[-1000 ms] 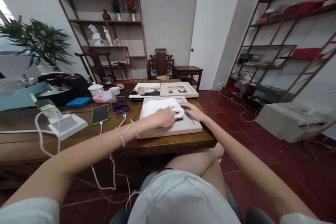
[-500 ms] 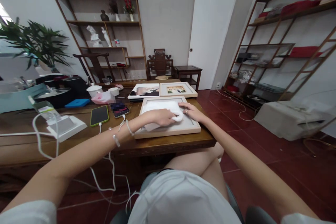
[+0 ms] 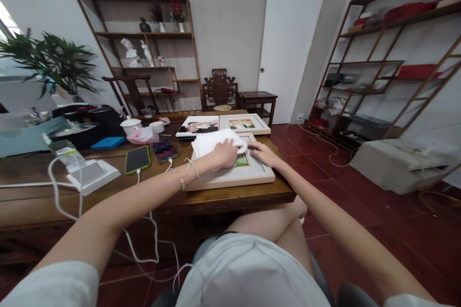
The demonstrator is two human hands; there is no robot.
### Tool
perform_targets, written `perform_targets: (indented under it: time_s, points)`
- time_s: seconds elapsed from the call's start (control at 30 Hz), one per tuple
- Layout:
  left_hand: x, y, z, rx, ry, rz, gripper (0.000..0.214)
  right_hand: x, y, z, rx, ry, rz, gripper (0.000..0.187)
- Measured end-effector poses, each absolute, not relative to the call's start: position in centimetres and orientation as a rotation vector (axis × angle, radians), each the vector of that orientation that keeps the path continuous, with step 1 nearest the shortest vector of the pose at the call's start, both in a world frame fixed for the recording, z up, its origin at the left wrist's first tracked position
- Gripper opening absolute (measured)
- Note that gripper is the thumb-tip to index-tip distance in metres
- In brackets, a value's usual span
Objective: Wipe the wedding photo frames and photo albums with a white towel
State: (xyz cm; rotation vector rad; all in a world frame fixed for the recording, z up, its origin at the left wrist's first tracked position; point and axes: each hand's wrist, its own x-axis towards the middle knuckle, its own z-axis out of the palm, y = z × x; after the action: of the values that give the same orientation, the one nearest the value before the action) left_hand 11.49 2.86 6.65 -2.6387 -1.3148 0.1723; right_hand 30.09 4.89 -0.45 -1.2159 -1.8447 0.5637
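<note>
A light wooden picture frame (image 3: 234, 183) lies flat near the table's front edge, with part of a green picture (image 3: 242, 159) showing in its middle. Bunched on top of the frame is a white cloth (image 3: 208, 144), which my left hand (image 3: 226, 154) grips and presses down. The cloth covers the frame's upper left part and some of the picture. My right hand (image 3: 265, 155) rests on the frame's right side, fingers stretched toward the cloth.
Behind it lie a second framed picture (image 3: 248, 123) and a photo panel (image 3: 198, 125). To the left are a charging phone (image 3: 137, 159), a white box (image 3: 93, 176), white cables, a pink bag (image 3: 143, 135) and a lidded white pot (image 3: 130, 125). The wooden table (image 3: 237, 196) ends at the right.
My left hand has moved the cloth slightly up and away from me, uncovering part of the green picture. My right hand stays almost in place on the frame.
</note>
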Motion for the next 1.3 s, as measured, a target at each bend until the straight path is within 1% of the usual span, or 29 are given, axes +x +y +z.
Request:
perform_targets:
  time_s: [0.07, 0.17, 0.3, 0.37, 0.5, 0.6, 0.7, 0.8, 0.93, 1.07, 1.13, 1.2, 1.3]
  points:
    - [11.4, 4.3, 6.1, -2.597, -1.302, 0.105, 0.034, 29.9, 4.8, -0.4, -1.241, -1.828, 0.569, 0.044]
    - [11.1, 4.4, 6.3, -2.706, -1.186, 0.14, 0.032, 29.8, 4.8, -0.3, -1.241, -1.811, 0.583, 0.042]
    - [10.4, 0.4, 8.8, -2.979, -0.879, 0.36, 0.027, 29.8, 4.7, -0.3, -1.206, -1.791, 0.601, 0.04]
    - [10.1, -2.1, 10.1, -3.035, -0.803, 0.421, 0.029, 29.8, 4.6, -0.2, -1.212, -1.78, 0.602, 0.041]
    - [10.3, -5.3, 10.1, -2.999, -0.88, 0.259, 0.036, 29.9, 4.5, -0.3, -1.22, -1.782, 0.596, 0.042]
    - [11.1, -5.4, 8.5, -2.902, -0.937, 0.132, 0.035, 30.1, 4.7, -0.6, -1.192, -1.791, 0.576, 0.046]
    - [11.2, -4.7, 7.5, -2.875, -0.947, 0.111, 0.035, 30.3, 4.9, -0.7, -1.164, -1.812, 0.57, 0.054]
    - [9.9, -4.5, 7.7, -2.849, -0.983, 0.187, 0.032, 30.4, 5.0, -0.7, -1.162, -1.844, 0.569, 0.059]
    - [7.0, -4.7, 8.8, -2.793, -1.088, 0.316, 0.027, 30.4, 4.9, -0.6, -1.205, -1.847, 0.563, 0.056]
    - [4.9, -4.1, 11.4, -2.701, -1.285, 0.592, 0.013, 30.4, 4.8, -0.5, -1.214, -1.838, 0.563, 0.056]
    - [4.7, -3.3, 13.2, -2.653, -1.35, 0.681, 0.014, 30.4, 4.8, -0.6, -1.211, -1.833, 0.563, 0.056]
    - [5.1, -1.9, 14.7, -2.621, -1.371, 0.559, 0.019, 30.4, 4.8, -0.6, -1.212, -1.836, 0.568, 0.056]
    - [6.8, 0.9, 15.4, -2.552, -1.331, 0.126, 0.024, 30.5, 4.8, -0.6, -1.206, -1.845, 0.577, 0.056]
